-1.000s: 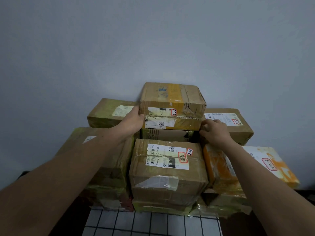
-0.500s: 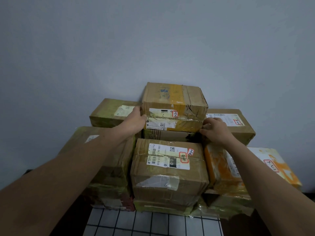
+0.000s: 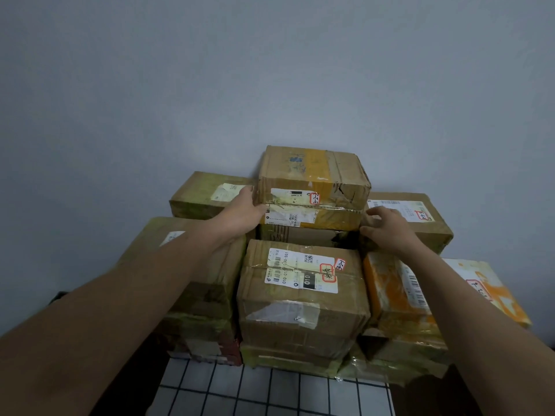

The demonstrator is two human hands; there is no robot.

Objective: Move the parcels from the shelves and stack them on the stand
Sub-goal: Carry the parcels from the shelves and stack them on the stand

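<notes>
Head view: we pressed our left hand [image 3: 240,216] against the battered, taped top parcel [image 3: 312,178], right hand [image 3: 387,228] loosely spread beside it, lower parcels partly hidden.

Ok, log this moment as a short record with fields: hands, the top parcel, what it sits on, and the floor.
left hand: flat against left end of the top parcel
right hand: open, at the parcel's right end; contact unclear
top parcel: brown carton, highest of the pile, against the grey wall
support: thinner taped parcel directly beneath
floor: white grid tiles
</notes>
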